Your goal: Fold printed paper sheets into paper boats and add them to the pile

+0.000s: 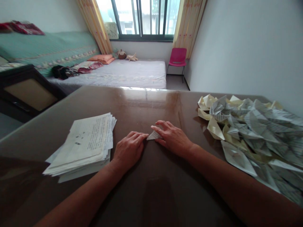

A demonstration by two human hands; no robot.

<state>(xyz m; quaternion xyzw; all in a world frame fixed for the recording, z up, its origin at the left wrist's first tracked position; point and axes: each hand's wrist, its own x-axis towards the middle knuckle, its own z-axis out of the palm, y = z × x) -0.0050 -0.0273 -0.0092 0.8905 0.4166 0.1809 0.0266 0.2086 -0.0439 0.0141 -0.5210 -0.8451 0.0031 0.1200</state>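
Note:
A small folded paper (154,136) with printing on it lies on the brown table, forming a triangle between my hands. My left hand (129,146) is closed, with its fingertips at the paper's left corner. Over the right side of the paper arches my right hand (172,136), its thumb near the lower edge and its fingers above, covering that part. Left of my left hand sits a stack of printed sheets (87,142), somewhat fanned. A large heap of folded paper boats (251,123), cream and printed white, spreads to the right of my right arm.
The glossy brown table (146,107) reaches toward a bed (142,71) with orange pillows (101,58) and soft toys. A pink chair (178,57) stands by the right wall below the window. At the left is a dark cabinet (30,91).

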